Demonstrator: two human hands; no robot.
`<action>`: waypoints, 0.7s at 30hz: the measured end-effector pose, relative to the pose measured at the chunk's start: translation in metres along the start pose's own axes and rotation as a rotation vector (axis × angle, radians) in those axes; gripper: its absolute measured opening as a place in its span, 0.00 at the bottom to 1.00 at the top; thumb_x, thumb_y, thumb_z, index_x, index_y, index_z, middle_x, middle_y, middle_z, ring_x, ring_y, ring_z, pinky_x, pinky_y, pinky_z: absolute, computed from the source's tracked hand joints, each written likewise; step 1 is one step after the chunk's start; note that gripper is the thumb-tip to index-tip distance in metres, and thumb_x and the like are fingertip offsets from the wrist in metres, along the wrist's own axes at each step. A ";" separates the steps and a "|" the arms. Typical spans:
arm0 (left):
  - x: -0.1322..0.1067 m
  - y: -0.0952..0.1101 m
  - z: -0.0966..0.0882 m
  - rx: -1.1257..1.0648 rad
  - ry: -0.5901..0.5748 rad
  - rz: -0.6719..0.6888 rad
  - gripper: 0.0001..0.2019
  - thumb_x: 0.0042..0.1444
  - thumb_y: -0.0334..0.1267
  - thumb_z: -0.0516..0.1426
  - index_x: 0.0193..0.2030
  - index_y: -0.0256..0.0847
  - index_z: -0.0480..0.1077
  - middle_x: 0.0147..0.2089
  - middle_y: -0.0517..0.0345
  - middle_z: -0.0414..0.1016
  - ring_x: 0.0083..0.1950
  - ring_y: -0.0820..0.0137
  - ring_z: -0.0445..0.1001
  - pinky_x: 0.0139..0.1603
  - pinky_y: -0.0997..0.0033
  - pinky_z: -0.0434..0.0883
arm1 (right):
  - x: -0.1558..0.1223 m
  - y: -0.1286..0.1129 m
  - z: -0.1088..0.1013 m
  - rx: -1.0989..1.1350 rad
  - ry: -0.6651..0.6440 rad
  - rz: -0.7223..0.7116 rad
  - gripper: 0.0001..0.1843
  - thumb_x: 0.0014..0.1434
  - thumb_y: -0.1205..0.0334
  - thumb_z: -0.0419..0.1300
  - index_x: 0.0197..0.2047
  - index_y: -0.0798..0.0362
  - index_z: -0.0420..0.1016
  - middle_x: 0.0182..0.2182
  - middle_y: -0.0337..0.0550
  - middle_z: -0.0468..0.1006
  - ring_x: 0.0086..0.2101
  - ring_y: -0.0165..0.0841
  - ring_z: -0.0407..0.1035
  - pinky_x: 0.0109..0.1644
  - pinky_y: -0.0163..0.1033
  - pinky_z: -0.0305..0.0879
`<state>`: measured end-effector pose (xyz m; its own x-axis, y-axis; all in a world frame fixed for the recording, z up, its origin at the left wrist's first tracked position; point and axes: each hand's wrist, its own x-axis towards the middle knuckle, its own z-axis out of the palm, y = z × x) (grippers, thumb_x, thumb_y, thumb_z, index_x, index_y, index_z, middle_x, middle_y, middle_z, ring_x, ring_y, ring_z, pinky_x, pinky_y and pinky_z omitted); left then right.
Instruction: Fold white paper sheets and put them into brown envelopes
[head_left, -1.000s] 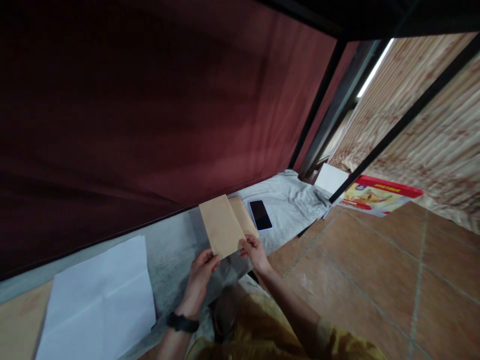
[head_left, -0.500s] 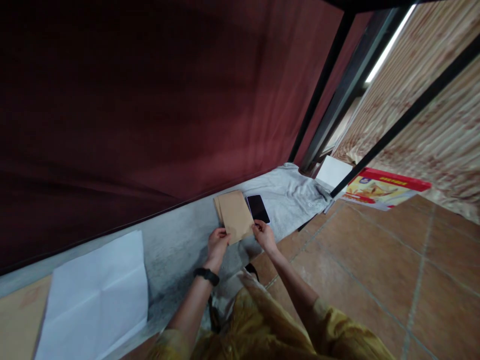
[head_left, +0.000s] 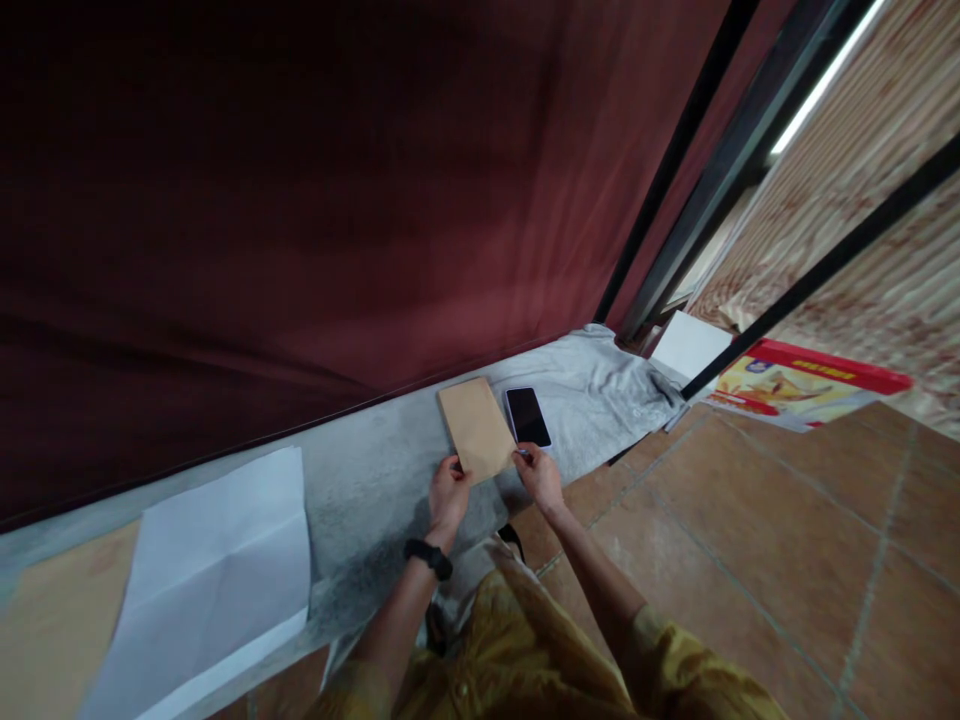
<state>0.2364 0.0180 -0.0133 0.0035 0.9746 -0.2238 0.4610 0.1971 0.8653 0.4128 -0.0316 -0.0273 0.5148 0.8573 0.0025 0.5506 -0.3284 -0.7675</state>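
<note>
A small stack of brown paper envelopes (head_left: 478, 425) lies on the grey cloth-covered bench (head_left: 367, 490), its edges lined up. My left hand (head_left: 450, 492) pinches the near left corner, thumb on top. At the near right corner my right hand (head_left: 538, 475) is closed, fingertips pressed on the paper's edge. Just right of the stack rests a phone (head_left: 529, 416) with a dark screen, close to my right fingers. How many envelopes lie in the stack cannot be made out.
White creased paper sheets (head_left: 225, 570) lie to the left, overlapping a larger brown sheet (head_left: 67, 610). A dark red curtain (head_left: 337, 220) hangs behind the bench. On the right stand a slanting black pole (head_left: 817, 270), a white box (head_left: 690, 345) and a printed red-yellow carton (head_left: 802, 385) above the tiled floor (head_left: 757, 520).
The brown envelopes, fanned apart at the left before, are now squared into one even stack. Both hands keep hold of its near corners. My view has shifted slightly left.
</note>
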 end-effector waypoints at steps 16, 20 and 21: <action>0.003 0.000 -0.008 0.046 -0.011 0.037 0.11 0.56 0.35 0.60 0.46 0.39 0.74 0.31 0.58 0.77 0.33 0.68 0.75 0.37 0.71 0.68 | -0.007 0.004 -0.002 0.064 -0.017 -0.053 0.19 0.64 0.53 0.53 0.51 0.54 0.78 0.31 0.42 0.81 0.31 0.35 0.74 0.38 0.37 0.68; -0.002 -0.001 -0.004 0.042 0.009 0.064 0.18 0.56 0.35 0.61 0.54 0.38 0.71 0.35 0.57 0.77 0.36 0.68 0.76 0.39 0.70 0.70 | -0.007 0.010 -0.003 0.087 -0.047 -0.104 0.21 0.64 0.52 0.55 0.53 0.55 0.77 0.31 0.42 0.80 0.31 0.34 0.73 0.38 0.37 0.67; -0.005 -0.001 -0.003 0.046 0.012 0.090 0.20 0.55 0.34 0.61 0.56 0.38 0.70 0.38 0.55 0.78 0.37 0.68 0.76 0.41 0.70 0.70 | -0.007 0.012 -0.003 0.093 -0.055 -0.119 0.22 0.64 0.52 0.55 0.53 0.56 0.76 0.31 0.41 0.79 0.31 0.34 0.72 0.38 0.37 0.67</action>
<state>0.2329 0.0136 -0.0122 0.0362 0.9895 -0.1402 0.4997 0.1036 0.8600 0.4172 -0.0425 -0.0346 0.4117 0.9091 0.0635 0.5408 -0.1876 -0.8200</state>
